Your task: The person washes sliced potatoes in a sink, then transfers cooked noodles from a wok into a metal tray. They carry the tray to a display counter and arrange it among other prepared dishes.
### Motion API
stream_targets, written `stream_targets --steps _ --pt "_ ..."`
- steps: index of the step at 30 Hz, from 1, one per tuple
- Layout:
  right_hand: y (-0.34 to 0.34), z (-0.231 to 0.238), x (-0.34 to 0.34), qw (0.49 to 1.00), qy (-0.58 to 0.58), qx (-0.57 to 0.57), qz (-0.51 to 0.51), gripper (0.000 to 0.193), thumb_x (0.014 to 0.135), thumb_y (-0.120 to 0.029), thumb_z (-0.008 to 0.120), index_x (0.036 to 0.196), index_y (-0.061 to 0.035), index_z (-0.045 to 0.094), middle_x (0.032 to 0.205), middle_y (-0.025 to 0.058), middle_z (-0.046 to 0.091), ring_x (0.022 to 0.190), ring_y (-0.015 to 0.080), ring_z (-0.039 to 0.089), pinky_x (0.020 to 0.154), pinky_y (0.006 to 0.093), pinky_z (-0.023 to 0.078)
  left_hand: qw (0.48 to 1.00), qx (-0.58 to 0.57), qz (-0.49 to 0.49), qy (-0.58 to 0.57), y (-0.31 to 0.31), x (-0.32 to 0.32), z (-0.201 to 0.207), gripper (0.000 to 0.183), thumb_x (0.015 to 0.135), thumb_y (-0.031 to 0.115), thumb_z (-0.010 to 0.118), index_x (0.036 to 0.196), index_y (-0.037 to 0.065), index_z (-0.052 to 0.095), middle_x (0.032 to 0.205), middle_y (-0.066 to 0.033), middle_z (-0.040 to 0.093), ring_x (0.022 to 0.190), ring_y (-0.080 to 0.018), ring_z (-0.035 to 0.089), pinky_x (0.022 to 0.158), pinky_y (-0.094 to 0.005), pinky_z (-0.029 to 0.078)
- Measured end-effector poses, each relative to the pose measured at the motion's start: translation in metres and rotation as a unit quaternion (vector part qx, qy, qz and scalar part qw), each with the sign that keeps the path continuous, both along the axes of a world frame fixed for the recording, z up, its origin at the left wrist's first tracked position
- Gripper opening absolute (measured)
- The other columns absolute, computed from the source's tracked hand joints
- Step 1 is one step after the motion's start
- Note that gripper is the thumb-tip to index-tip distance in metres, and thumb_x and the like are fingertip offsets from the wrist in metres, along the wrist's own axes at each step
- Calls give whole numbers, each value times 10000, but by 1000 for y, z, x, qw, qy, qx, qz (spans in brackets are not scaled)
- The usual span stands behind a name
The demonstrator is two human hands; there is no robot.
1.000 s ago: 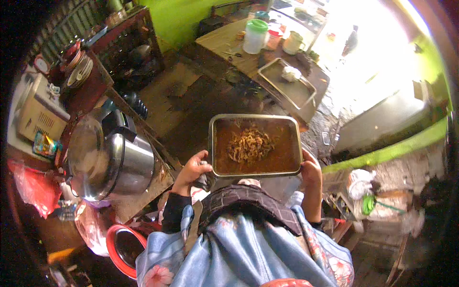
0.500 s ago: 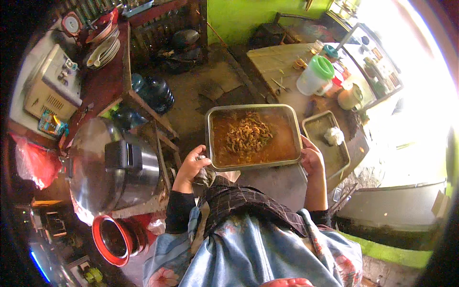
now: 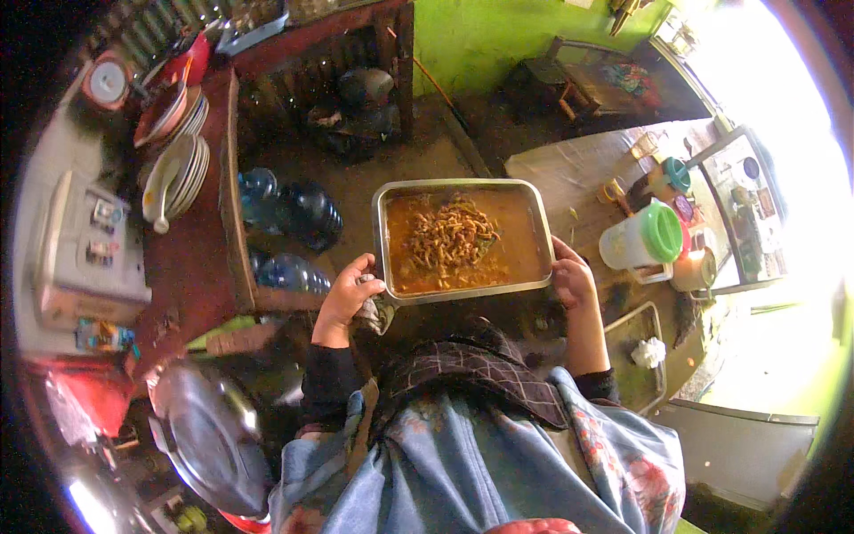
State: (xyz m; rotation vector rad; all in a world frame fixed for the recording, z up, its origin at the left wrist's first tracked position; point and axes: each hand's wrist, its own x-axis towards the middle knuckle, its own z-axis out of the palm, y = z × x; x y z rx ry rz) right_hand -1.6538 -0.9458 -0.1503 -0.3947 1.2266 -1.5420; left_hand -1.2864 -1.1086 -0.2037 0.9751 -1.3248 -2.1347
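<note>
Between my two hands a rectangular metal tray (image 3: 384, 233) is held level in front of my body. Reddish-brown sauce (image 3: 520, 267) covers its bottom, and a heap of cooked strips (image 3: 449, 236) lies in the middle of it. My left hand (image 3: 345, 301) grips the near left corner, thumb on the rim, with a crumpled greyish cloth (image 3: 379, 316) hanging by the fingers. My right hand (image 3: 574, 278) is closed on the right side of the tray. The fingers under the tray are hidden.
At left, a counter (image 3: 200, 258) carries stacked plates (image 3: 189, 178), with large blue bottles (image 3: 307, 216) beside it. A big metal pot (image 3: 213, 436) stands near left. On the right table (image 3: 569, 169) are a green-lidded pitcher (image 3: 640, 236) and another tray (image 3: 661, 343) with a white crumpled thing.
I have moved forward with the tray; the pot, table and second tray have slid nearer and lower in view. Both hands keep their hold on the tray.
</note>
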Motion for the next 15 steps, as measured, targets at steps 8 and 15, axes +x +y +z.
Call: stream_targets --steps 8,15 --pt "-146 -38 -80 999 -13 -24 29 594 653 88 461 1243 71 392 1226 148 478 1095 227 490 927 300 382 996 -39 80 -12 -139 -72 -71 551 678 89 644 1181 -34 459 1003 -43 518 892 -115 501 748 -241 434" --pt "-286 -38 -144 991 118 51 34 581 657 57 461 1236 10 441 1153 76 534 1004 141 521 808 207 419 996 -52 65 23 -281 -138 -103 579 673 132 644 1197 -33 461 1157 -86 503 1066 -183 456 915 -305 349"
